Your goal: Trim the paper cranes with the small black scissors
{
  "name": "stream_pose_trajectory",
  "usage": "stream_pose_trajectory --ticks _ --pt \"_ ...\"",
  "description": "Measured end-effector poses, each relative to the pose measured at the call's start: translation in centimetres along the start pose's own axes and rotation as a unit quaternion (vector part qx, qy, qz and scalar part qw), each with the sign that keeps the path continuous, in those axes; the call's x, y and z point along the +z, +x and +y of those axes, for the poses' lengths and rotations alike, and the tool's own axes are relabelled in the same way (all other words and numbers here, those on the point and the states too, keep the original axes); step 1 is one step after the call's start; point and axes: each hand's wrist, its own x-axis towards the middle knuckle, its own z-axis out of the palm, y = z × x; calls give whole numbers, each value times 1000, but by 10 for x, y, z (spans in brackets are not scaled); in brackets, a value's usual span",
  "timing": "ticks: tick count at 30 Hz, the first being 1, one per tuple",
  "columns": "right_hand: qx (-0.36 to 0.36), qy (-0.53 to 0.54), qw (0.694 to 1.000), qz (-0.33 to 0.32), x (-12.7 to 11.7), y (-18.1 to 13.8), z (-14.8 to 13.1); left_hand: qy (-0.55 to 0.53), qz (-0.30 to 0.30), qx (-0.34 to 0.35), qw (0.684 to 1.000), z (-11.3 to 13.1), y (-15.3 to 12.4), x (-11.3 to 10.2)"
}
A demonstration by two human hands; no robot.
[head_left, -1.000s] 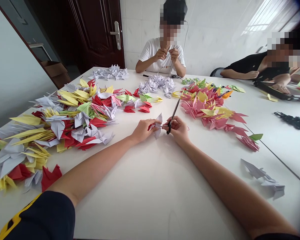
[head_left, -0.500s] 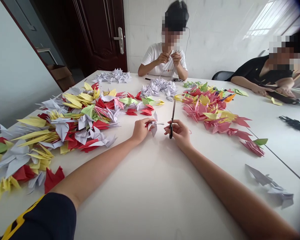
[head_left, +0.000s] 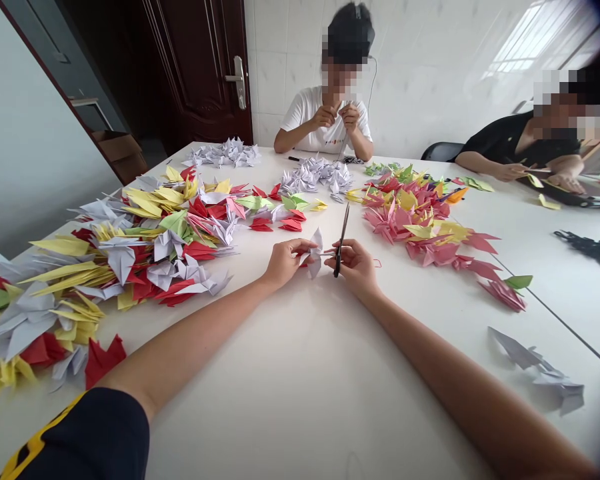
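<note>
Over the middle of the white table (head_left: 260,400), my left hand (head_left: 283,265) pinches a white origami crane (head_left: 314,255) with its wings spread up and down. My right hand (head_left: 359,267) holds black-handled scissors (head_left: 341,248), their blades pointing up and away from me. The crane's thin point reaches the fingers of my right hand; whether they grip it I cannot tell. Just right of that hand lies a small red loop (head_left: 377,263). A large heap of folded cranes (head_left: 145,253), white, yellow, red and green, spreads to the left.
Mostly pink and yellow cranes (head_left: 425,227) lie to the right, with white cranes (head_left: 315,175) farther back. A loose white crane (head_left: 540,370) rests near my right forearm. A person (head_left: 330,120) sits opposite; another person (head_left: 510,143) works at the right. Black cord (head_left: 587,247) lies near the right edge.
My left hand has brought the crane rightward, and its thin point now meets my right hand. The scissors tilt slightly more. At the right, the co-worker's hand has lifted a yellow-green piece.
</note>
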Motion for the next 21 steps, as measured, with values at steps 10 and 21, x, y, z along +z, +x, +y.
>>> stream_pose_trajectory --ticks 10,21 --pt "-29 -2 999 45 4 -2 0 -2 -28 19 999 4 -4 3" --pt "-99 -93 989 64 7 -6 0 72 -13 20 997 6 -2 0"
